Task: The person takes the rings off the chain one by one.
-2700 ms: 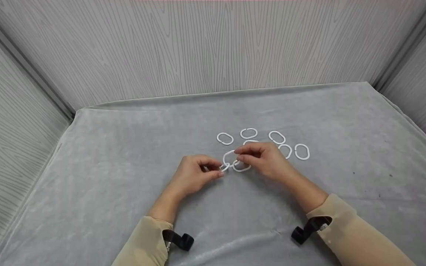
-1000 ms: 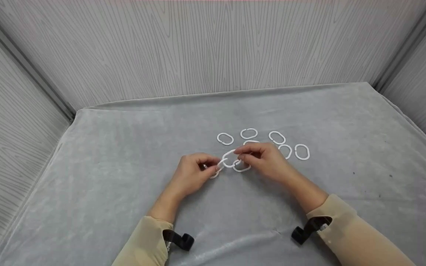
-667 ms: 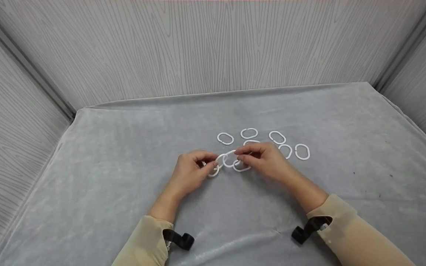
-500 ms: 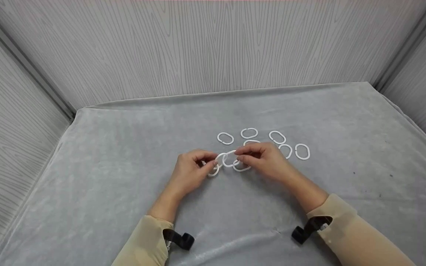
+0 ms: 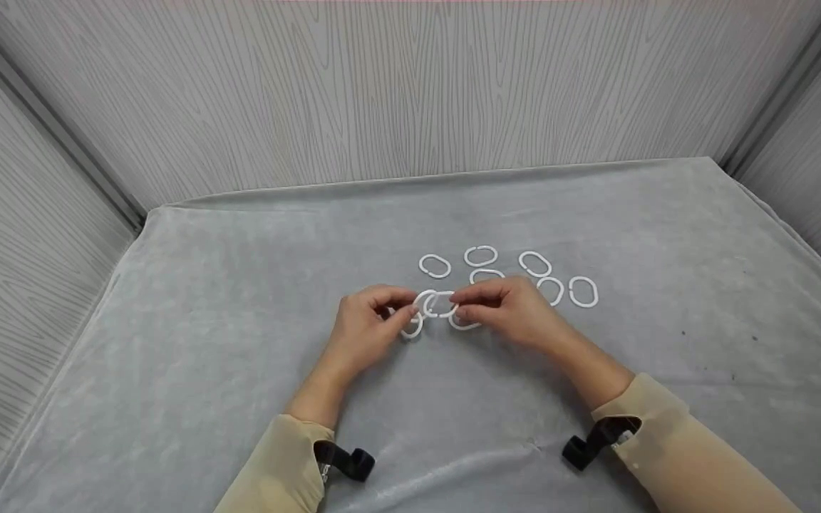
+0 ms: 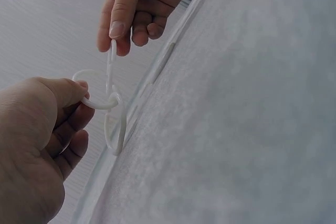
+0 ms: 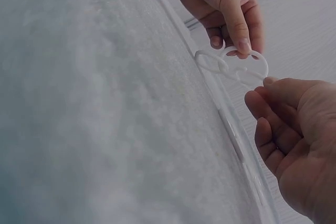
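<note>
Two white plastic oval chain links overlap between the hands. The left hand (image 5: 366, 324) pinches one link (image 6: 93, 72) between thumb and fingers. A second link (image 6: 123, 127) hangs from it, below the left fingertips. From the other side, the right hand (image 5: 514, 308) pinches the end of a third link (image 5: 445, 315), whose left end overlaps the left hand's link. In the left wrist view this third link stands nearly edge-on, crossing the held link. Right below the right fingertips, a loose link (image 5: 465, 328) lies on the cloth, partly hidden by the hand.
Several more loose white links lie on the grey cloth (image 5: 254, 285) beyond and right of the hands, among them a left one (image 5: 435, 276), a far one (image 5: 480, 266) and a rightmost one (image 5: 584, 305). Pale wood-grain panels (image 5: 410, 92) enclose the table. Black camera mounts sit on both wrists.
The left hand has shifted slightly left and away from the body, bringing the hanging link into view under its fingers. The right hand's link has turned from slanted to nearly level.
</note>
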Action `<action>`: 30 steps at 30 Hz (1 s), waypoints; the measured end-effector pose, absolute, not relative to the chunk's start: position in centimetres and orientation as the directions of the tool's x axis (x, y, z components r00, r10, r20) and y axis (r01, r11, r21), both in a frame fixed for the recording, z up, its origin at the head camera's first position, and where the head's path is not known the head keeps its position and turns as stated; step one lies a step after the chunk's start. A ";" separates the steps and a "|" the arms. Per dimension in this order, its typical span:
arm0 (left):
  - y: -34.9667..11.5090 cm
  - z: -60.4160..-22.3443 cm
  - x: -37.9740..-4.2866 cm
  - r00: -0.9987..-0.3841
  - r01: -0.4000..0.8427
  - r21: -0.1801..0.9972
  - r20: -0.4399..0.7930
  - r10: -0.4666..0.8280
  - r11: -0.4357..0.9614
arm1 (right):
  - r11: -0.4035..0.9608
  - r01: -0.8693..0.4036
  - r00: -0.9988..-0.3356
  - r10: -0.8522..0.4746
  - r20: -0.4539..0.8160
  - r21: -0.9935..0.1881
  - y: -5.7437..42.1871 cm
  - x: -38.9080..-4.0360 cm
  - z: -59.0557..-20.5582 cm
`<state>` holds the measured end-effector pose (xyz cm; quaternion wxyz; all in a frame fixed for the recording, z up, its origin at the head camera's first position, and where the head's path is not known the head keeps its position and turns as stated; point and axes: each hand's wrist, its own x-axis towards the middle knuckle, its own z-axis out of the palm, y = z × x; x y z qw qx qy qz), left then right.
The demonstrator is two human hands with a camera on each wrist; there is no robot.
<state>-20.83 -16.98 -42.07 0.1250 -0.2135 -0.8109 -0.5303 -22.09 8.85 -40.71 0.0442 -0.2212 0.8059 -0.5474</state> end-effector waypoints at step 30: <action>-16.9 -41.9 -20.7 -0.876 0.482 0.826 0.438 0.203 0.293 | 0.305 -0.300 -0.904 -0.392 0.169 -0.904 8.7 -22.1 -40.7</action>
